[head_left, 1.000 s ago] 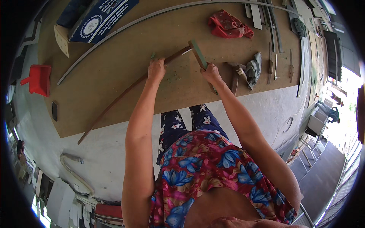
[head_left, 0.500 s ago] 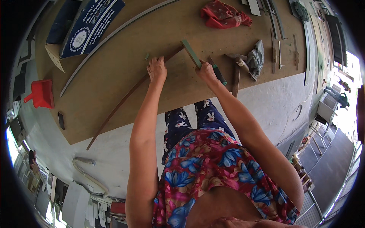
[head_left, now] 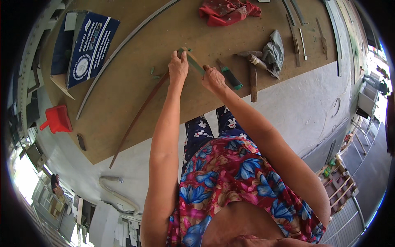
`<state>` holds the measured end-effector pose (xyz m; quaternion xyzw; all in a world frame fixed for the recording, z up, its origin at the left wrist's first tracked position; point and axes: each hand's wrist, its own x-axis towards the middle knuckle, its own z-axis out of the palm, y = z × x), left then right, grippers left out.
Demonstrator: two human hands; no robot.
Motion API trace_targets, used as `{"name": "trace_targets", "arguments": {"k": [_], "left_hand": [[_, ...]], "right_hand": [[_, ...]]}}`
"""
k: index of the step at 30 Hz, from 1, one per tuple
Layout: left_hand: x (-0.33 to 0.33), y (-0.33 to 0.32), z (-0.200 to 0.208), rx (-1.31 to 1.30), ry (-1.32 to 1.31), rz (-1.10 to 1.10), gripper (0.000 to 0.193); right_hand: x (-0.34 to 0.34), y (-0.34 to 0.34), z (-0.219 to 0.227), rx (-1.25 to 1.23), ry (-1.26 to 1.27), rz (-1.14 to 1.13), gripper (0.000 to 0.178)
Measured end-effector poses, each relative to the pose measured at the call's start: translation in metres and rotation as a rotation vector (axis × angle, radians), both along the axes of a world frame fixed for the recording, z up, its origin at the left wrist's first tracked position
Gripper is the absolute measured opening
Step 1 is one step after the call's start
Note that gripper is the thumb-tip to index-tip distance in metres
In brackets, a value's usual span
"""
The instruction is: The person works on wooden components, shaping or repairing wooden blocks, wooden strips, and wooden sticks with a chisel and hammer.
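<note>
A flat green strip with a tan side (head_left: pixel 195 63) slants over the table between my hands. My right hand (head_left: pixel 214 79) is closed around its near end. The fingers of my left hand (head_left: pixel 178 68) are closed at its far end, beside the tip of a long thin brown strip (head_left: pixel 142 108). The brown strip runs from under my left hand down past the table's front edge. Whether my left hand grips the brown strip too is hidden. Small green scraps (head_left: pixel 153 71) lie left of my left hand. Right of my right hand lies a tool with a black and green handle (head_left: pixel 232 78).
A hammer (head_left: pixel 254 84) and a grey cloth (head_left: pixel 273 53) lie to the right. At the back are a red cloth (head_left: pixel 226 12) and a long curved grey strip (head_left: pixel 123 39). On the left are a blue box (head_left: pixel 88 51), a red dustpan (head_left: pixel 58 119) and a phone-like dark object (head_left: pixel 81 142).
My left hand has moved forward and right along the brown strip to the green strip's far end. The green strip and my right hand have shifted slightly left. The view has shifted too.
</note>
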<state>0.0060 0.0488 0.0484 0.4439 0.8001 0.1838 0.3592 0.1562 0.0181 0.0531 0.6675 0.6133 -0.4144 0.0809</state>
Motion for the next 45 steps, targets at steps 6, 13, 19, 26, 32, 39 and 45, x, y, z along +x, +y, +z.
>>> {"name": "trace_targets", "arguments": {"k": [6, 13, 19, 26, 32, 39, 45], "left_hand": [[0.015, 0.014, -0.002, -0.09, -0.202, 0.108, 0.059], [0.017, 0.028, 0.011, -0.126, -0.365, 0.138, 0.033], [0.03, 0.024, 0.02, -0.187, -0.473, 0.264, 0.038], [0.019, 0.019, 0.018, -0.232, -0.603, 0.309, 0.039], [0.02, 0.019, 0.016, -0.209, -0.613, 0.319, 0.04], [0.015, 0.02, 0.014, -0.218, -0.58, 0.311, 0.039], [0.017, 0.022, 0.011, -0.22, -0.561, 0.314, 0.038]], "right_hand": [[0.021, 0.003, -0.005, -0.019, 0.046, -0.008, 0.035], [0.039, 0.011, -0.023, -0.011, 0.209, 0.039, 0.031], [0.043, 0.01, -0.032, 0.019, 0.253, 0.01, 0.029], [0.049, 0.006, -0.021, 0.042, 0.273, 0.001, 0.039], [0.071, -0.013, -0.014, 0.27, 0.212, 0.004, 0.065], [0.163, -0.023, 0.008, 0.469, 0.469, -0.269, 0.049], [0.221, -0.053, -0.009, 0.452, 0.193, -0.441, 0.051]]}}
